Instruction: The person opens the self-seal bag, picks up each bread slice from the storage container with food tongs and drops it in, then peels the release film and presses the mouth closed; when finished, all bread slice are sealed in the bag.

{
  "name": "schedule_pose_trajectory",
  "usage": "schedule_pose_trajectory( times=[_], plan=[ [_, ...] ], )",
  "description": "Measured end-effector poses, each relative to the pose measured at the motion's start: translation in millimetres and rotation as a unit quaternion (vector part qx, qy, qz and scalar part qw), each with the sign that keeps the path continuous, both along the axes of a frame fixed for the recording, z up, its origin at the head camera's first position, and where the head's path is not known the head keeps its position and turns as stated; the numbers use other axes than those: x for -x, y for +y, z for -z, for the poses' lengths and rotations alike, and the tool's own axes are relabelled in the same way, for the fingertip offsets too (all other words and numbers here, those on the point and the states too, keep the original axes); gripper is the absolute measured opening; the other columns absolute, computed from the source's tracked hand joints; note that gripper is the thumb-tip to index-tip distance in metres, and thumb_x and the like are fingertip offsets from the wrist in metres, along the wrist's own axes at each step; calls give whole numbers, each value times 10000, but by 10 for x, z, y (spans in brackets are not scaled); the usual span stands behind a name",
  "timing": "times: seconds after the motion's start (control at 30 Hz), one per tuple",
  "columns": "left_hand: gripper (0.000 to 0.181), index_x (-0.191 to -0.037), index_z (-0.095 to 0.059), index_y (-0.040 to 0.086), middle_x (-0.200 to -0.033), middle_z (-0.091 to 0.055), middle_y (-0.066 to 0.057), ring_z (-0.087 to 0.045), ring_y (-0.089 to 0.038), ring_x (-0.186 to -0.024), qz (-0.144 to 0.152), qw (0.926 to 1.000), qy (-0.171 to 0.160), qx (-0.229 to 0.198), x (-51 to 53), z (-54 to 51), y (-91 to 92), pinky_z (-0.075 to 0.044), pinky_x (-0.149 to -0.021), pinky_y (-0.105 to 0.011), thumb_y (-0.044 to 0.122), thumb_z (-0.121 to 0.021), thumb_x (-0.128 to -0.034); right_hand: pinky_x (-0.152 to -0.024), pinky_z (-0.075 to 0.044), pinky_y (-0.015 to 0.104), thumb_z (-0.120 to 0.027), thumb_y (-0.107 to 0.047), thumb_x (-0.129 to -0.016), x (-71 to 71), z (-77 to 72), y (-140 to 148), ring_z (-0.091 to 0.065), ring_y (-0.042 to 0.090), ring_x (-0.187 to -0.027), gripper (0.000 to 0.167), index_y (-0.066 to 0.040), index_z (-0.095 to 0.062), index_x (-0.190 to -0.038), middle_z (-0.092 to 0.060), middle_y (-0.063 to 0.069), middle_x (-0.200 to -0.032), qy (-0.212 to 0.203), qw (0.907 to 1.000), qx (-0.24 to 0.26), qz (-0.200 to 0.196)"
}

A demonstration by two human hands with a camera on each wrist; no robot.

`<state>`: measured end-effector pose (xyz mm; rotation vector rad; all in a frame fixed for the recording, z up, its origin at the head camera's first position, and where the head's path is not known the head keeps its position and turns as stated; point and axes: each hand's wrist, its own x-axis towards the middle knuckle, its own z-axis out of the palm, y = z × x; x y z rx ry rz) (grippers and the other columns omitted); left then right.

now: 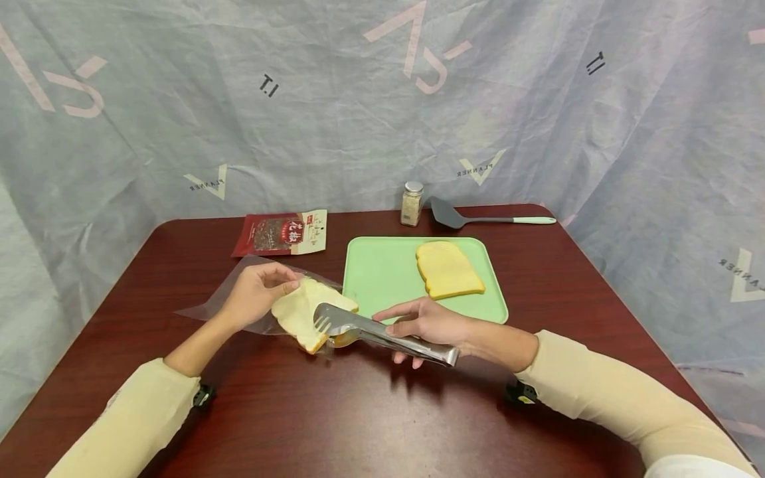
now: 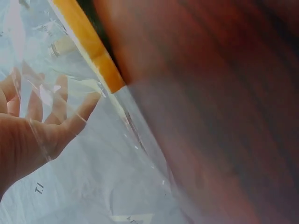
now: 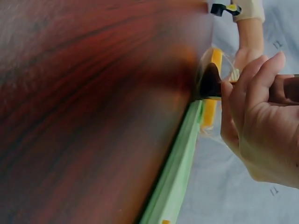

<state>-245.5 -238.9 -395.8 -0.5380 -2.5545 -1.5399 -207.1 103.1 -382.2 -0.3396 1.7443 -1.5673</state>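
My left hand [image 1: 259, 292] pinches a clear plastic bag [image 1: 224, 302] beside a slice of bread [image 1: 299, 315]. In the left wrist view the slice's yellow crust [image 2: 88, 46] shows up close, and thin film lies in front of the fingers. My right hand [image 1: 427, 325] holds metal tongs [image 1: 373, 332], whose fork-ended tip lies over the slice and the other tip below it. The slice is tilted over the tray's left front edge. Another bread slice [image 1: 451, 269] lies on a light green tray [image 1: 376, 265]. In the right wrist view, fingers wrap the tongs [image 3: 210, 84].
Behind the bag lies a red spice packet [image 1: 277, 232]. At the back of the dark wooden table [image 1: 335, 425] stand a small spice jar [image 1: 412, 204] and, lying beside it, a grey spatula [image 1: 451, 216] with a pale handle. A grey cloth hangs behind the table.
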Motion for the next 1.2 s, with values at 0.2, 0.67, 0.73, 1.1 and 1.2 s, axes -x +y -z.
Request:
schedule_pose_trajectory(
  times=[0.2,0.67,0.73,1.1,1.2],
  plan=[
    [109,-976,-733,11,-1050,-738,-136,-715,-184,-920,241,9994,-42,253,-30,22,-11,-534,-721,-223,91,-734,-902,-437,-479,241,-611,-34,-945,55,62,-13,-610,154,-557,426,43,-558,-1361,-634,208,-799,326,9995,35,51],
    [273,-1074,-775,71,-1242,-685,-61,-602,-259,-1199,927,9870,278,1285,-29,93,5,-520,-812,-449,134,-825,-814,-424,-461,233,-649,-41,-914,208,16,118,-581,135,-519,466,62,-555,-1359,-632,121,-707,481,9986,203,-50],
    [225,-1031,-789,74,-1235,-686,-74,-605,-270,-1198,905,9868,357,1293,-30,107,32,-534,-792,-409,114,-822,-813,-423,-461,233,-649,-42,-912,215,13,119,-583,133,-517,470,63,-553,-1360,-633,111,-694,499,9985,200,-59],
    [43,-855,-817,121,-1164,-715,-71,-627,-303,-1139,971,9870,487,1183,-2,165,92,-529,-770,-428,91,-804,-826,-418,-454,230,-632,-23,-920,243,12,172,-553,127,-503,477,92,-526,-1370,-616,104,-683,418,9982,408,-146],
    [62,-827,-814,140,-1151,-720,-62,-615,-299,-1136,925,9864,590,1221,2,175,111,-511,-780,-441,81,-796,-833,-421,-457,229,-629,-26,-923,249,12,177,-552,124,-500,476,96,-521,-1371,-610,92,-658,459,9980,398,-168]
  ],
)
